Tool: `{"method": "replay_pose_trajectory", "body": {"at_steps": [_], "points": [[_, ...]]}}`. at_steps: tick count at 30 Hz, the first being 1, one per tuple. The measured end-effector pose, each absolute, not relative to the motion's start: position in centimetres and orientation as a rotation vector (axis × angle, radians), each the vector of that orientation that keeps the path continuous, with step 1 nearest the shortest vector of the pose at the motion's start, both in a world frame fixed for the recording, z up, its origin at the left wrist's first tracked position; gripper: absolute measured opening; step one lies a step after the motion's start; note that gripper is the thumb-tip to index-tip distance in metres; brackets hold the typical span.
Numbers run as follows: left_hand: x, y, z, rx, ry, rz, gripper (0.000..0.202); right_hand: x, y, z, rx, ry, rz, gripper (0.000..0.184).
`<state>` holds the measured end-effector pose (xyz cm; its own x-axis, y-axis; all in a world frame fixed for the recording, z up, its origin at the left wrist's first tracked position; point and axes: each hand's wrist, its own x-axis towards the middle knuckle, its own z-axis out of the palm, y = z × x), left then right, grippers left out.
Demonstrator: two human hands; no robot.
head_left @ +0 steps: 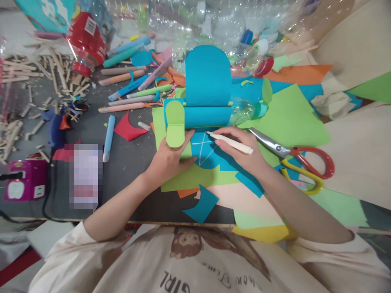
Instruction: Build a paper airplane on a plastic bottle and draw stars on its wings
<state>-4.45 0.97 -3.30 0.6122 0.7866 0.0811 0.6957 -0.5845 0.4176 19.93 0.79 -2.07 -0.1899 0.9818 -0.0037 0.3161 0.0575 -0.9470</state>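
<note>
head-worn view | faces forward, down | near left hand [169, 160], right hand [242, 148]

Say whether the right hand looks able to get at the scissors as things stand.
Probably yes: the scissors lie close beside the right hand, with nothing seen lying over them. It holds a white pen, though, so it would likely need to put that down first.

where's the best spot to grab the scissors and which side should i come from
Take the scissors by the handle end, around the red loop and yellow loop, coming from the person's right. The loops face that way, while the metal blades point toward the right hand, so reaching from the blade side would likely be more awkward.
</note>
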Motion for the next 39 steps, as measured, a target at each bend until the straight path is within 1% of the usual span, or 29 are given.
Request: {"method": "replay_pose_trajectory", "body": {"at_steps": [12,19,28,33,39], "points": [[-4.8,0.8,-4.3,2.554,1.203,0.408,0.066,20.0,0.6,-2.3,-1.334,-1.614,1.153,0.026],[-4.7,0.7,-4.3,2.580,1.209,0.419,0.063,19.9,0.6,-2.0,-1.310,-1.656,1.079,0.021],[-4.5,0.9,-3.9,2.655,1.178,0.424,0.062,19.9,0.6,-1.9,-1.277,-1.657,1.078,0.016],[-4.5,0.8,-3.7,2.673,1.211,0.381,0.061,19.8,0.6,-1.6,-1.304,-1.648,1.114,0.016],[-4.4,0.8,-3.8,2.622,1.201,0.388,0.062,19.6,0.5,-1.4,-1.359,-1.631,1.129,0.022]]}}
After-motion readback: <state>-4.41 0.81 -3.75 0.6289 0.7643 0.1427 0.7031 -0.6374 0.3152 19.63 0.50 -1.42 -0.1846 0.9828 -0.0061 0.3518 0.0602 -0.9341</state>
